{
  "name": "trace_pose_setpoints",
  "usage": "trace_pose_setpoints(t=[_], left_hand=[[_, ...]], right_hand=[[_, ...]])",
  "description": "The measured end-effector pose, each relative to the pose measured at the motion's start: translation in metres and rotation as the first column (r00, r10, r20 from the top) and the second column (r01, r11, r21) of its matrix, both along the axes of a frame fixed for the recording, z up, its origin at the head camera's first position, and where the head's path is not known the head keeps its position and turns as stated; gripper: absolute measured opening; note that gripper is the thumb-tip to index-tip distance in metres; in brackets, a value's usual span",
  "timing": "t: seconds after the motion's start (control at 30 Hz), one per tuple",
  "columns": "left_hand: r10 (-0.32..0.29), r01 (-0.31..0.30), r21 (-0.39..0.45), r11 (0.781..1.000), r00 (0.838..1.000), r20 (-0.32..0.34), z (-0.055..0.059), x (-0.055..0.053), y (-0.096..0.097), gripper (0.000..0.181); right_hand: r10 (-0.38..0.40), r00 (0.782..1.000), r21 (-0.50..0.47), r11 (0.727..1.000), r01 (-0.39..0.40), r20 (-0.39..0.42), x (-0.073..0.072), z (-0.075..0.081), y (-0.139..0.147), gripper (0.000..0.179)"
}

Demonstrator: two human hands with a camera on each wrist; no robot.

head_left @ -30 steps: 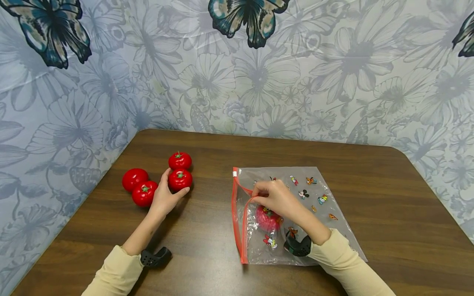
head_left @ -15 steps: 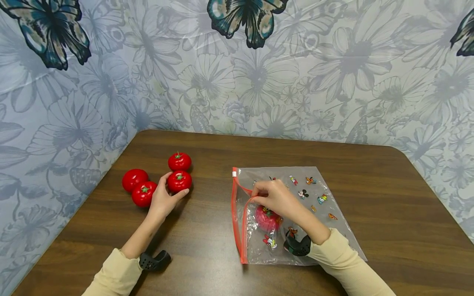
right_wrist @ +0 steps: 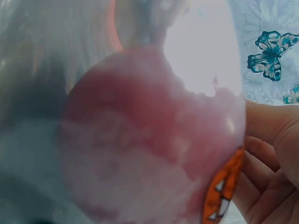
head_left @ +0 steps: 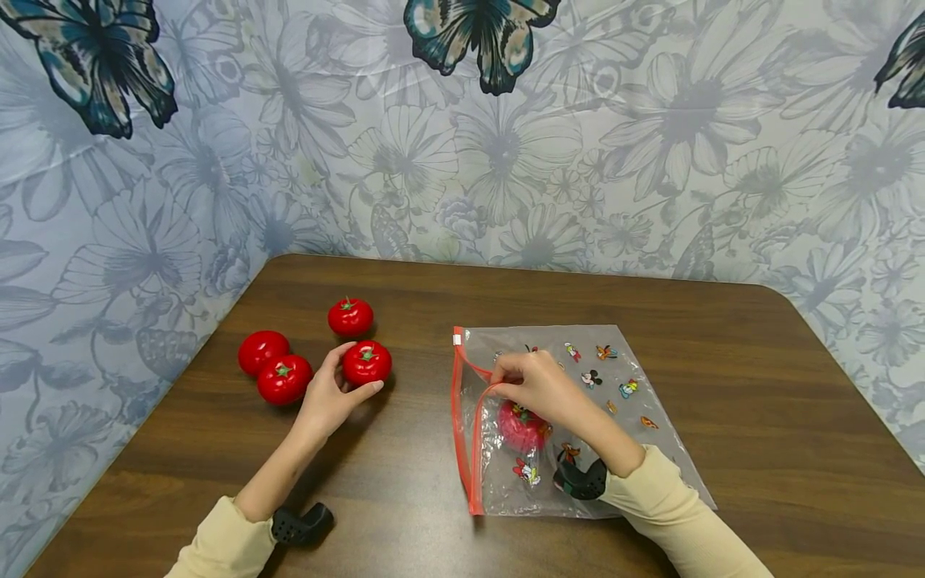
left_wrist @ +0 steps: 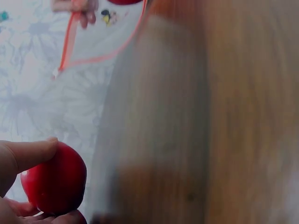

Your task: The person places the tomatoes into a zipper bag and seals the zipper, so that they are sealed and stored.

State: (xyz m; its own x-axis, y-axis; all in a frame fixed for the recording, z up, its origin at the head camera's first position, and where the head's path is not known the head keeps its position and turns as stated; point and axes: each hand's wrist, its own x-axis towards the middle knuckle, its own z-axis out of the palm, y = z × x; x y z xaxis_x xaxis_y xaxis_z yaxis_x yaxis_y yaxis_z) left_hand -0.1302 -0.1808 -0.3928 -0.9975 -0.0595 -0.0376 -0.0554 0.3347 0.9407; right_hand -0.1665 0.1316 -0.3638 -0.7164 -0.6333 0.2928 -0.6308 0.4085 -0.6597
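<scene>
My left hand (head_left: 328,405) grips a red tomato (head_left: 367,363) between thumb and fingers; the left wrist view shows the same tomato (left_wrist: 57,179) with the thumb across its top. My right hand (head_left: 538,385) pinches the red-edged opening of a clear zip bag (head_left: 600,417) printed with small cartoon figures, holding its mouth apart. One tomato (head_left: 522,425) lies inside the bag, seen through the plastic. In the right wrist view that tomato (right_wrist: 135,140) fills much of the picture, blurred behind the film, with part of my right hand (right_wrist: 271,168) at the right.
Behind the left hand stands a single tomato (head_left: 351,317). Two more tomatoes, one farther back (head_left: 263,352) and one nearer (head_left: 285,379), sit left of that hand. The brown wooden table (head_left: 759,417) ends at a wall hanging (head_left: 542,185) with flowers and butterflies.
My left hand has moved right and slightly nearer with the tomato, away from the tomato behind it. The right hand and the bag have stayed in place.
</scene>
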Motion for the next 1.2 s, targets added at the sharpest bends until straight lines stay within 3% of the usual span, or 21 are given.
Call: trace_pose_setpoints(t=[0.23,0.5,0.63,1.2], left_hand=[[-0.065,0.064,-0.023,0.998,0.996,-0.064,0.008,0.006,0.015,0.073],[-0.114,0.116,0.032,0.993,0.991,-0.066,0.015,0.015,0.034,0.071],[-0.159,0.163,0.057,0.985,0.985,-0.071,0.014,0.017,0.043,0.070],[-0.282,0.281,-0.018,0.959,0.954,-0.098,0.002,0.021,0.069,0.069]], right_hand=[[0.002,1.000,0.000,1.000,-0.002,0.002,0.000,-0.001,0.000,0.016],[0.002,1.000,0.001,1.000,-0.002,-0.008,0.000,0.001,0.000,0.016],[0.003,1.000,-0.003,1.000,-0.003,-0.004,0.000,0.001,0.000,0.016],[-0.015,1.000,0.004,1.000,0.015,-0.018,0.001,0.001,-0.001,0.018]])
